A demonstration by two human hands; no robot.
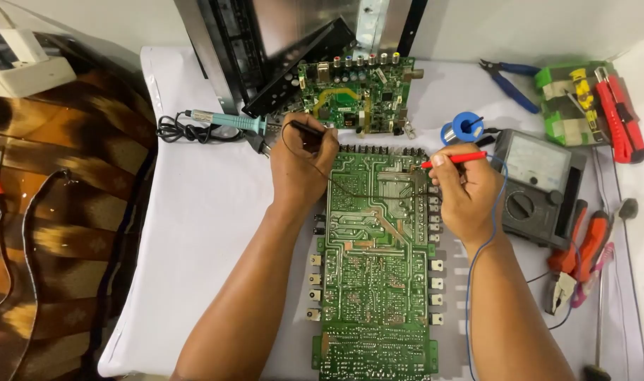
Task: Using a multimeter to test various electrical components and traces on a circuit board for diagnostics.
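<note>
Probes are held in both hands over a long green circuit board that lies solder side up on a white cloth-covered table. The left hand is closed around a black probe, fingers curled tight, with the tip brought down at the upper left edge of the board. The right hand is closed in a pen-like grip on a red probe, whose tip touches the board near its upper right corner. A thin black lead is seen looping across the board between the hands, and a blue lead runs down beside the right forearm. An analog multimeter is placed just beside the right hand. A smaller green board lies beyond the large one, with a soldering iron to its left and a spool of solder to its right. Orange-handled pliers and blue-handled cutters are laid at the table's right side.
</note>
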